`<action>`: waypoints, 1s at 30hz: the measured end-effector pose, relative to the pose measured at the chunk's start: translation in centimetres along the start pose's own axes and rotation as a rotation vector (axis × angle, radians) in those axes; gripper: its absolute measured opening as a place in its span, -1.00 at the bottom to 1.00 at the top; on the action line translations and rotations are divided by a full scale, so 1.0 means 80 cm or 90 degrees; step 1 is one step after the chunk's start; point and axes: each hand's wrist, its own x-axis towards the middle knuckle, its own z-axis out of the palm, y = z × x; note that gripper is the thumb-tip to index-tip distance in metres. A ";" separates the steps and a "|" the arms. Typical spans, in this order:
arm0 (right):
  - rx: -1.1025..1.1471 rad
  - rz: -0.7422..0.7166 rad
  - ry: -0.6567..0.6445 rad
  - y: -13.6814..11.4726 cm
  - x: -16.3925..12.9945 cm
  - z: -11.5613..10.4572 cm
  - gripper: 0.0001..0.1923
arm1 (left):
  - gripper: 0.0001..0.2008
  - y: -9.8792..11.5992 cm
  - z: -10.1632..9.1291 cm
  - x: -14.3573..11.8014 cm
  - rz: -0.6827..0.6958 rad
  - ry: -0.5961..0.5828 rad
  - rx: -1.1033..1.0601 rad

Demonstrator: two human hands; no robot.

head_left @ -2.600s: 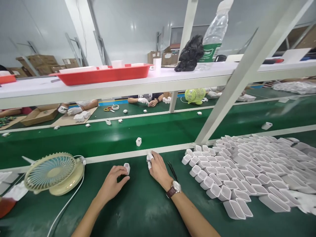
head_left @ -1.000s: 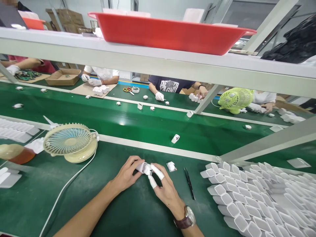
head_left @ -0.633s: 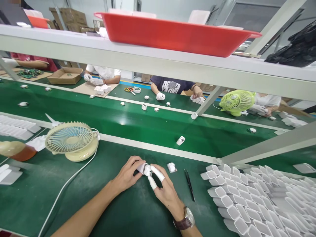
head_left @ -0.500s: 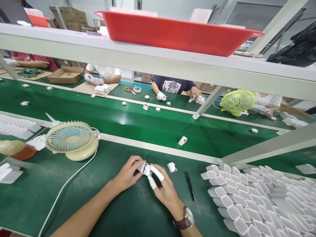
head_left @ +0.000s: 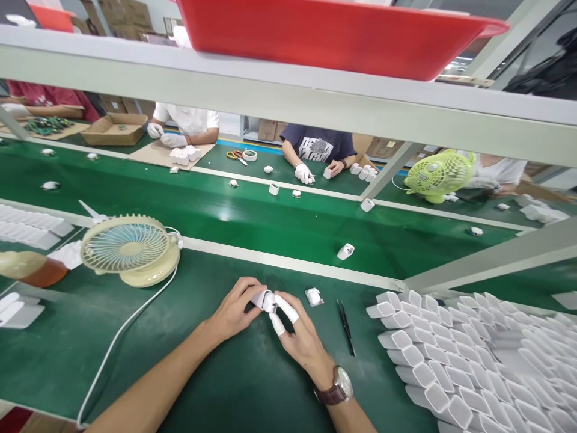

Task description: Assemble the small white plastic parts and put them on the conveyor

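My left hand is closed around a small white plastic housing, its open end turned to the right. At that opening sits a white part, gripped by my right hand between thumb and forefinger. White finger cots cover those fingertips. How deep the part sits inside the housing is hidden by my fingers. Just beyond my right hand lies another white part on a small board. A pair of black tweezers rests to its right.
Rows of white housings stand at the right. On the left are a cream fan with a trailing cable and an amber bottle. A green belt carries loose pieces. Overhead runs a shelf with a red tray. Co-workers sit opposite.
Pieces on the belt have shifted right. My view has tilted slightly downward. Both my hands keep nearly the same hold on the housing and part. A co-worker opposite now holds a white piece.
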 end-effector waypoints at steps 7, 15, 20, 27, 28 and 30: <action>-0.009 0.009 -0.018 0.002 -0.001 0.003 -0.34 | -0.58 0.001 0.002 -0.003 0.000 -0.019 -0.017; 0.025 0.048 -0.040 0.002 0.000 0.001 -0.37 | -0.56 0.008 -0.004 0.001 -0.006 -0.111 -0.043; 0.035 0.068 -0.031 0.010 -0.003 0.002 -0.43 | -0.59 0.006 -0.006 -0.001 -0.033 -0.130 -0.049; 0.058 0.049 -0.032 0.011 0.001 0.000 -0.52 | -0.77 0.000 -0.010 0.000 0.041 -0.089 -0.072; 0.057 0.045 -0.035 0.011 0.001 -0.001 -0.53 | -0.78 0.001 -0.011 0.001 0.047 -0.089 -0.071; 0.053 0.040 -0.038 0.011 0.000 -0.002 -0.54 | -0.80 0.003 -0.011 0.004 0.054 -0.083 -0.074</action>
